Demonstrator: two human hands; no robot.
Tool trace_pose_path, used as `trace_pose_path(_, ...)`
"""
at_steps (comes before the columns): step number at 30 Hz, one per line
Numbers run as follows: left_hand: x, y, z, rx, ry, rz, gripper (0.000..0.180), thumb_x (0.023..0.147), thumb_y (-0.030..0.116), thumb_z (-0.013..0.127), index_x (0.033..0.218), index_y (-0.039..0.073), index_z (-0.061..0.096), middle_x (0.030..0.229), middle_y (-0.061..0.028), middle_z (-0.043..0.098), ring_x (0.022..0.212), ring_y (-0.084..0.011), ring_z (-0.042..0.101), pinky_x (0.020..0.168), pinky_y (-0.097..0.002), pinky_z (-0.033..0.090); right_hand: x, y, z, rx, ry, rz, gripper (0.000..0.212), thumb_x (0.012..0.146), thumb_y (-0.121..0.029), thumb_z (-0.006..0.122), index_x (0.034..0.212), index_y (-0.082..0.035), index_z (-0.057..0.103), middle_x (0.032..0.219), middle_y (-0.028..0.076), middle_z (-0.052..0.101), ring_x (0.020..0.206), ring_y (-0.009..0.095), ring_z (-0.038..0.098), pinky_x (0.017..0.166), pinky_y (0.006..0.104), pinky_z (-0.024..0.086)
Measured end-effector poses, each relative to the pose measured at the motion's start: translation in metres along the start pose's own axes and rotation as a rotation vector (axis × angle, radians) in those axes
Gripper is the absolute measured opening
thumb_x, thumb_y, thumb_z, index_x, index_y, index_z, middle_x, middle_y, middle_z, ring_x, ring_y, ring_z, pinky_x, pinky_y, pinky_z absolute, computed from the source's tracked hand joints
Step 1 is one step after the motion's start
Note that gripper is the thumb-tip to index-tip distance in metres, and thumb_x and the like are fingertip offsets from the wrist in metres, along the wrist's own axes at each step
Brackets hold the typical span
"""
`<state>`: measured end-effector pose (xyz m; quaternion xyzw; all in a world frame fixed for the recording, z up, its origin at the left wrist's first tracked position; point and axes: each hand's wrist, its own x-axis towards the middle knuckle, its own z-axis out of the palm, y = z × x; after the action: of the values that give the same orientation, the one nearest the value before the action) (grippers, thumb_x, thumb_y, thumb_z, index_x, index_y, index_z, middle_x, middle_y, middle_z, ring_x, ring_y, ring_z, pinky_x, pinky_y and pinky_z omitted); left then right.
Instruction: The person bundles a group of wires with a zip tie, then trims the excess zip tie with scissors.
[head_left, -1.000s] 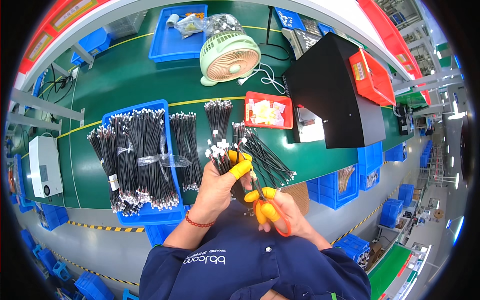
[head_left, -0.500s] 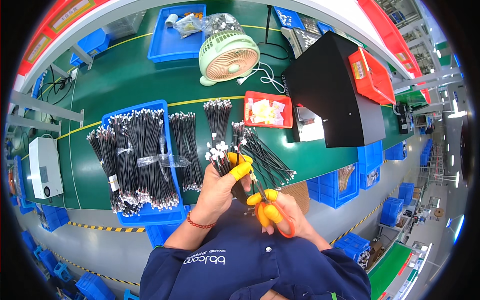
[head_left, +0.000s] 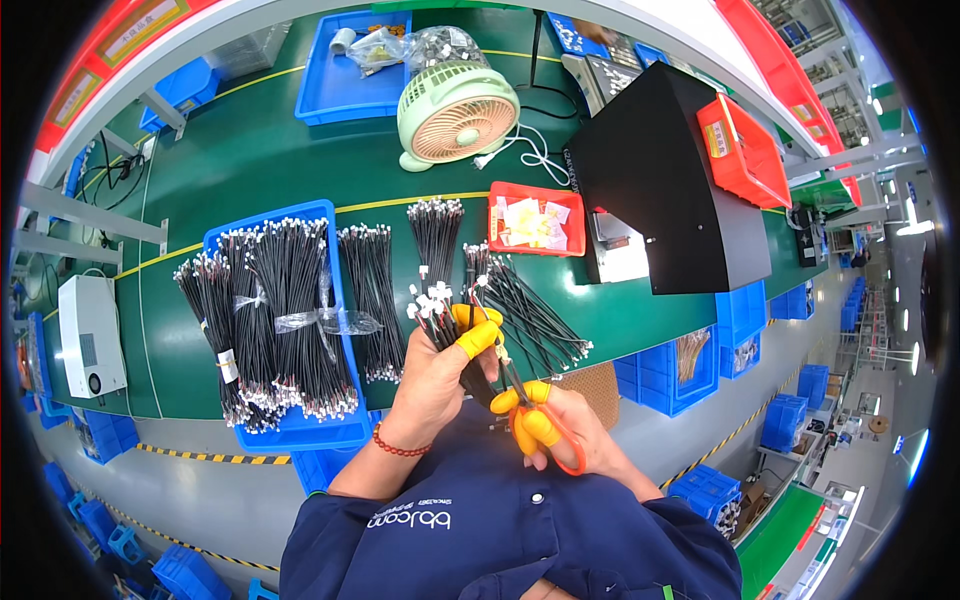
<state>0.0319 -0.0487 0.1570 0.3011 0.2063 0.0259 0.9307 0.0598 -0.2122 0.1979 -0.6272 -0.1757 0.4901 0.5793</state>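
Observation:
My left hand, with yellow finger cots on the thumb and a finger, is closed round a bundle of black cables with white connectors at their upper ends. My right hand, also wearing yellow finger cots, grips a pair of scissors by their orange handles. Their dark blades point up and left, close to my left thumb and the ends of a cable. Whether the blades touch that cable cannot be made out. Beyond my hands, more black cables lie loosely fanned on the green table.
At left, a blue tray holds thick cable bundles, with another bundle beside it. Farther back are a red bin of paper slips, a green fan and a blue tray. A black box-shaped housing stands at right.
The scissors' blades have shifted slightly up and left, nearer my left thumb. My left hand and its cable bundle have barely moved.

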Motion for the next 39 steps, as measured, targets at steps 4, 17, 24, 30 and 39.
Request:
trace_pose_path(4, 0.0, -0.001, 0.0, 0.008, 0.0, -0.004, 0.012, 0.079, 0.007, 0.056, 0.087, -0.001, 0.055, 0.067, -0.0039, 0.055, 0.051, -0.01, 0.051, 0.051, -0.0216, 0.041, 0.0, 0.001, -0.001, -0.004, -0.006, -0.003, 0.033, 0.088, -0.026, 0.043, 0.109, -0.001, 0.046, 0.054, 0.002, 0.049, 0.043, 0.008, 0.048, 0.042, 0.0208, 0.039)
trace_pose_path(17, 0.001, -0.008, -0.001, 0.02, -0.025, 0.058, 0.013, 0.078, 0.006, 0.055, 0.089, -0.002, 0.054, 0.076, -0.0093, 0.057, 0.052, -0.0143, 0.053, 0.049, -0.0237, 0.043, 0.0, 0.004, 0.001, 0.063, 0.029, 0.004, 0.032, 0.088, -0.024, 0.042, 0.108, 0.0, 0.046, 0.053, 0.002, 0.049, 0.042, 0.008, 0.048, 0.043, 0.0202, 0.04)
trace_pose_path(24, -0.001, -0.008, -0.002, 0.018, -0.043, 0.028, 0.01, 0.078, 0.005, 0.054, 0.087, -0.001, 0.053, 0.076, -0.0088, 0.055, 0.052, -0.014, 0.052, 0.048, -0.0241, 0.043, 0.0, 0.006, 0.002, 0.064, 0.035, -0.04, 0.033, 0.088, -0.025, 0.042, 0.107, 0.001, 0.045, 0.054, 0.001, 0.048, 0.041, 0.007, 0.047, 0.042, 0.0202, 0.04)
trace_pose_path(30, -0.003, -0.006, 0.004, -0.004, -0.032, 0.02, 0.008, 0.079, 0.008, 0.055, 0.08, 0.0, 0.054, 0.066, -0.0062, 0.056, 0.05, -0.0108, 0.05, 0.05, -0.023, 0.041, 0.0, 0.01, 0.005, 0.071, 0.075, -0.053, 0.032, 0.087, -0.025, 0.043, 0.105, 0.001, 0.045, 0.054, 0.001, 0.048, 0.04, 0.006, 0.046, 0.041, 0.0197, 0.04)
trace_pose_path(39, -0.004, -0.009, 0.004, -0.014, -0.041, -0.004, 0.008, 0.08, 0.008, 0.054, 0.08, 0.0, 0.054, 0.067, -0.007, 0.056, 0.054, -0.0113, 0.052, 0.048, -0.0226, 0.04, 0.003, 0.018, 0.012, 0.181, 0.159, -0.055, 0.028, 0.088, -0.02, 0.042, 0.106, 0.0, 0.045, 0.053, 0.001, 0.047, 0.038, 0.006, 0.044, 0.038, 0.0187, 0.038)
